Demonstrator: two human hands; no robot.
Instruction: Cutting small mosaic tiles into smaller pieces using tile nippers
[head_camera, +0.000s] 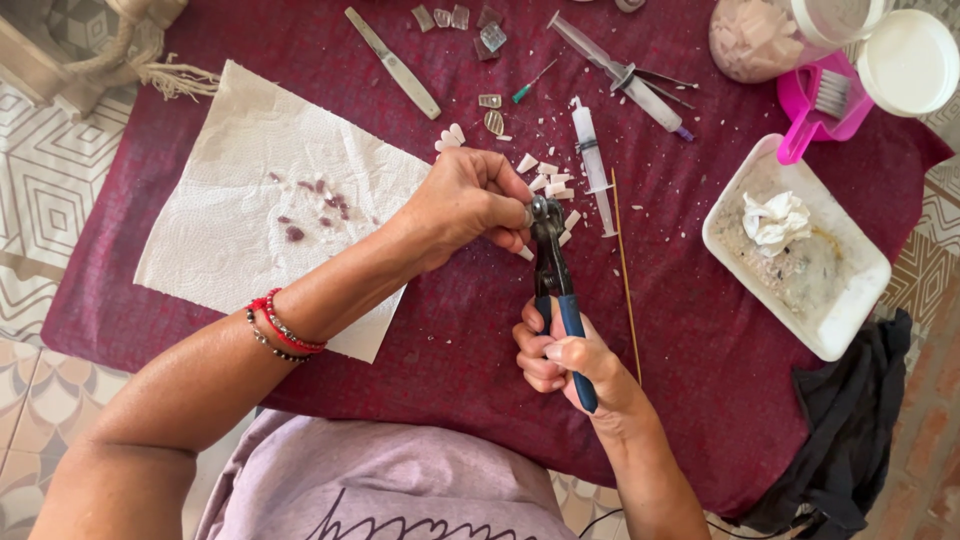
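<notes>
My right hand (567, 365) grips the blue handles of a pair of nippers (553, 275), jaws pointing away from me. My left hand (468, 200) pinches a small pale piece at the jaws; the piece itself is mostly hidden by my fingers. Several small white cut pieces (548, 180) lie on the dark red cloth (460, 330) just beyond the jaws. A white paper towel (240, 210) to the left carries several small purple bits (318, 205).
Two syringes (592, 160) and a thin wooden stick (626, 270) lie right of the nippers. A white foam tray (850, 300) with crumpled tissue sits at right. A pink dustpan with brush (820, 105), a jar, a lid, a nail file (393, 62) and glass tiles sit farther back.
</notes>
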